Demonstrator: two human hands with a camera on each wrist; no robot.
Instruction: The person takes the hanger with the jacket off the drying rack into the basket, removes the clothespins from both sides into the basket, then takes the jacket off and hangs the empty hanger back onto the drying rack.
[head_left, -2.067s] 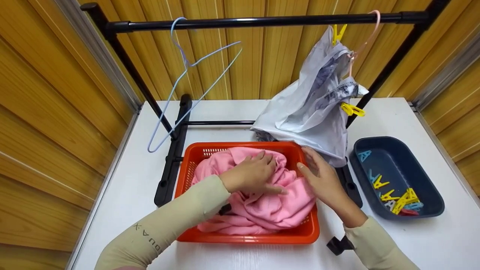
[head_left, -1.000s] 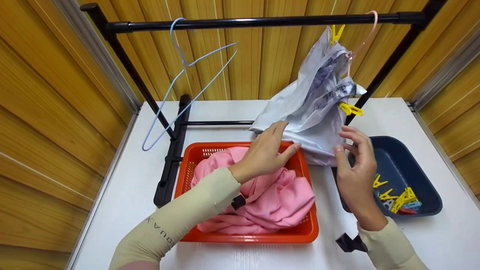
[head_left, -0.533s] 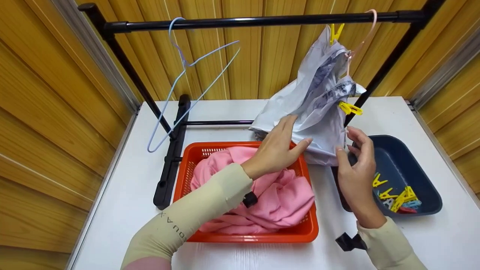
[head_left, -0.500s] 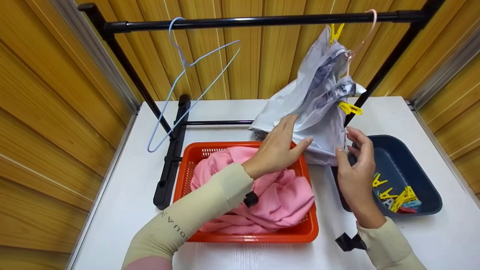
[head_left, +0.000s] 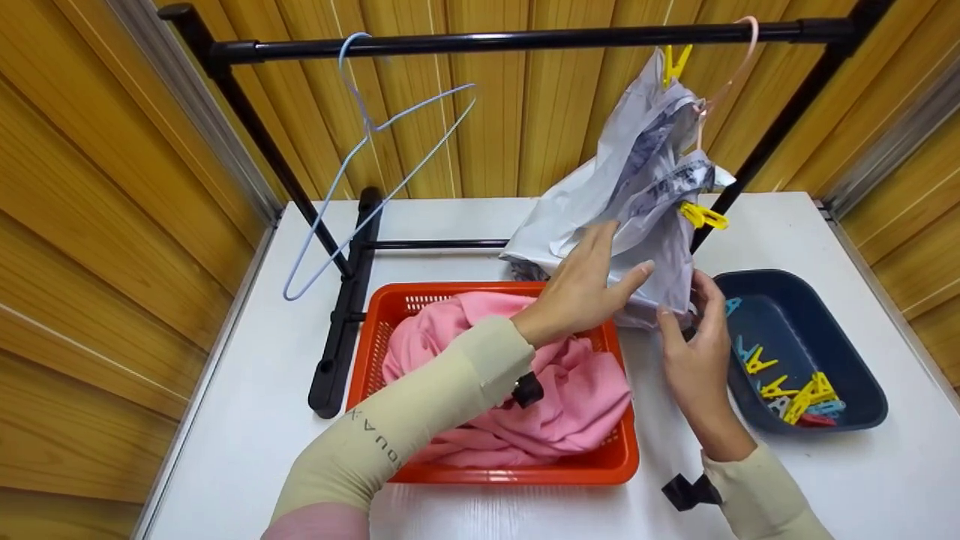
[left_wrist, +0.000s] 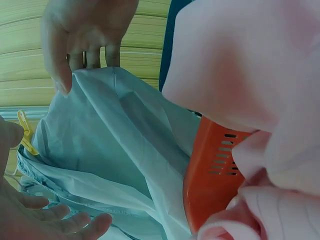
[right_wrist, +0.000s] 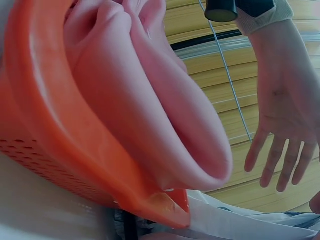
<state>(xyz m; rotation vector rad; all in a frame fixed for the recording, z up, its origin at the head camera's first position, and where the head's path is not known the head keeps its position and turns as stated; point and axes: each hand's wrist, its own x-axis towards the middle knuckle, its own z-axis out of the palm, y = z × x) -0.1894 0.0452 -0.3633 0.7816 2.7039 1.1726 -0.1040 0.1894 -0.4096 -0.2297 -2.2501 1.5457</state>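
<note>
A whitish-grey garment with a dark pattern on part of it hangs from a pink hanger, held by yellow clothespins. My right hand pinches the garment's lower right edge; the left wrist view shows the cloth drawn up to its fingers. My left hand is in front of the garment with its fingers straight and thumb spread; whether it touches the cloth I cannot tell. Below that arm, a pink garment lies bunched in an orange basket.
A blue hanger hangs bare on the left of the black rack's top bar. To the right stands a dark blue tub with several clothespins inside. Wood-patterned panels enclose the white table at the back and sides.
My left hand has left the pink garment and moved up and right to the hanging garment. My right hand has moved from the basket's rim to the grey garment's lower edge and grips it.
</note>
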